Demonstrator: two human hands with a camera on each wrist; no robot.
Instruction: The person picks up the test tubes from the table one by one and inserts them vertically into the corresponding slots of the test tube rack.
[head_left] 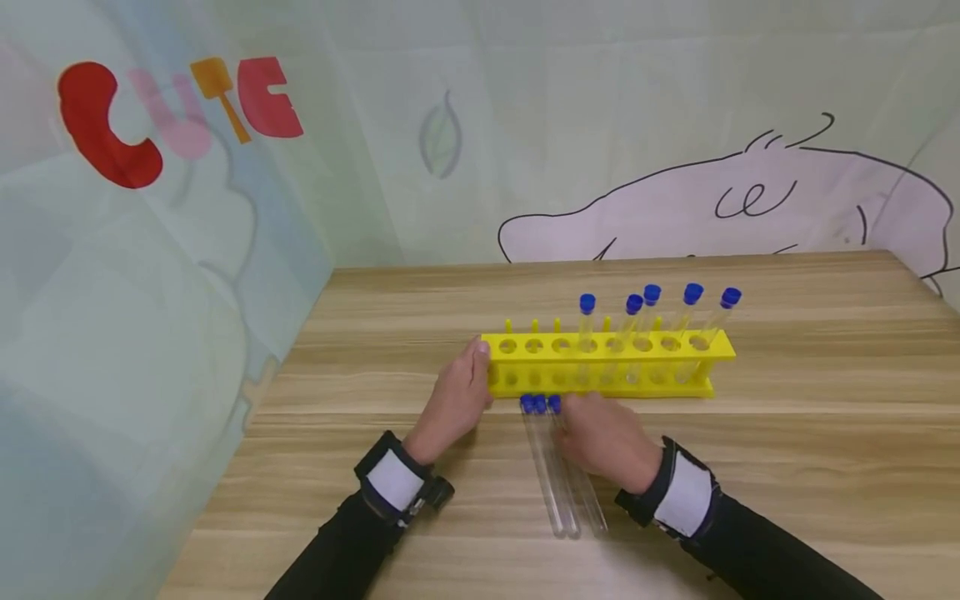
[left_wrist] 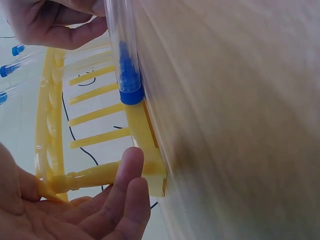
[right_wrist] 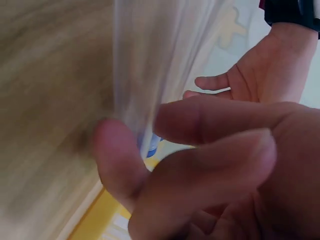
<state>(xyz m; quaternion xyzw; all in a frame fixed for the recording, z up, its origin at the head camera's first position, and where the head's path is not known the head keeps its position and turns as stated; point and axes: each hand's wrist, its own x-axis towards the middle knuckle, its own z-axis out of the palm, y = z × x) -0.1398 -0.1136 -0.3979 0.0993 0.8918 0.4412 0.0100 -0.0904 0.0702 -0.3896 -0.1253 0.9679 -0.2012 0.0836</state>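
A yellow test tube rack [head_left: 607, 346] stands on the table. My left hand [head_left: 461, 385] grips its left end, thumb at the upper bar; in the left wrist view the fingers [left_wrist: 131, 165] reach round the end post. Clear test tubes with blue caps [head_left: 527, 403] lie side by side in front of the rack, caps toward it. Over their cap end, my right hand [head_left: 603, 437] pinches one tube with curled fingers, hiding part of it. In the right wrist view, finger and thumb lie at either side of a blurred tube [right_wrist: 137, 65].
Several capped tubes [head_left: 587, 312] stand in the middle and right holes of the rack, some leaning. The wooden table [head_left: 825, 433] reaches back to a printed cloth wall [head_left: 375, 167]. Black bands circle both wrists.
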